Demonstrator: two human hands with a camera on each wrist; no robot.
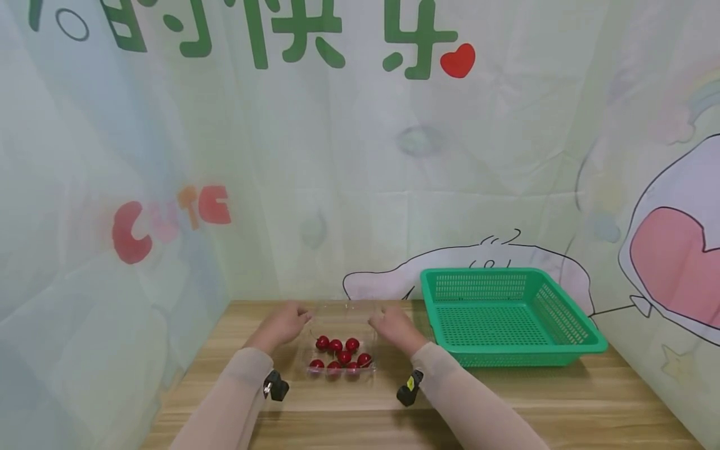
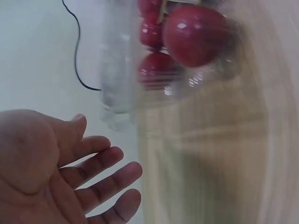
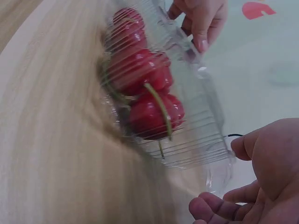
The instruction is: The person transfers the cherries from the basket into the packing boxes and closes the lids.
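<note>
A clear plastic box point(image 1: 344, 322) of red cherries point(image 1: 344, 357) stands on the table; whether its lid is closed is hard to tell. My left hand point(image 1: 284, 324) is beside the far left corner of the box. In the left wrist view that hand point(image 2: 79, 168) has its fingers spread and loosely bent, a little apart from the plastic. At the far right corner is my right hand point(image 1: 394, 326). The right wrist view shows this hand point(image 3: 266, 177) with thumb and fingers parted around the box corner, the thumb close to the edge. Green stems point(image 3: 161, 109) show among the cherries.
A green mesh basket point(image 1: 512, 359) sits to the right of the box, near the table's back edge. The wooden table point(image 1: 349, 425) ends at a printed cloth backdrop point(image 1: 349, 156) behind and at both sides. A small black device is strapped on each wrist.
</note>
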